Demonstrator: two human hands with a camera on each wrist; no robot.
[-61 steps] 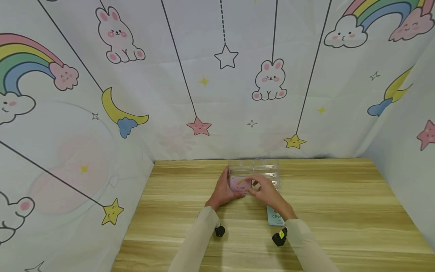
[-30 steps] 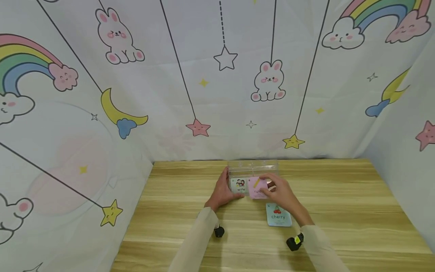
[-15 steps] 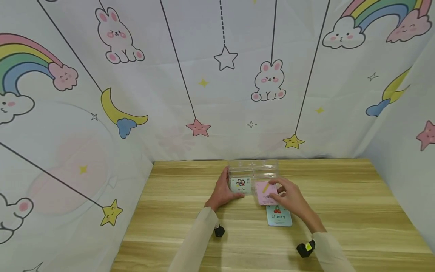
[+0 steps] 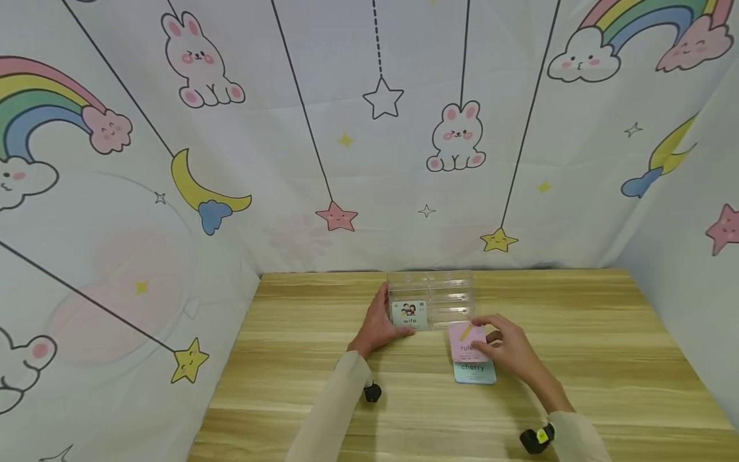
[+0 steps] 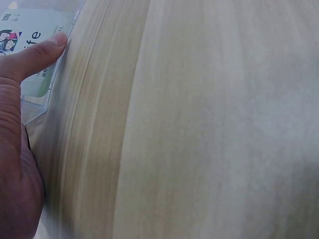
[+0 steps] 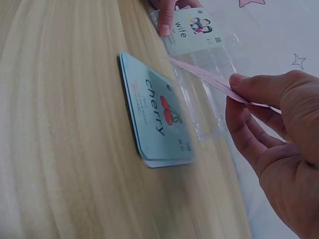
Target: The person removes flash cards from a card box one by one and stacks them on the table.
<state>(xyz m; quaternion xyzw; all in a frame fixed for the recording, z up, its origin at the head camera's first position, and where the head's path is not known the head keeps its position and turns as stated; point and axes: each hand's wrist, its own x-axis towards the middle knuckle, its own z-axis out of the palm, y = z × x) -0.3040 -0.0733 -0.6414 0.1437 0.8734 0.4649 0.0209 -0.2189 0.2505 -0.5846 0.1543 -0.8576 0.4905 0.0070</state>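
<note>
My right hand (image 4: 508,346) pinches a pink flashcard (image 4: 464,343) marked "ruler" between thumb and fingers. It is seen almost edge-on in the right wrist view, tilted above a small stack of blue flashcards (image 6: 154,112). The top blue one reads "cherry" and lies face up on the table. My left hand (image 4: 377,326) grips the left side of a clear plastic card holder (image 4: 451,316), its thumb along the front lower edge. A pale green "wife" flashcard (image 4: 408,313) sits in the holder's lower left compartment, partly covered by the thumb in the left wrist view.
The wood-grain table (image 4: 300,359) ends at a white curtain (image 4: 392,244) printed with bunnies and stars, close behind the holder. More printed cloth hangs at the left and right. A small black camera (image 4: 372,392) is worn at each wrist.
My right hand has drawn the pink ruler card out from the holder's lower left, rightward and toward me, over the cherry card. The wife card became visible. My left hand stayed put.
</note>
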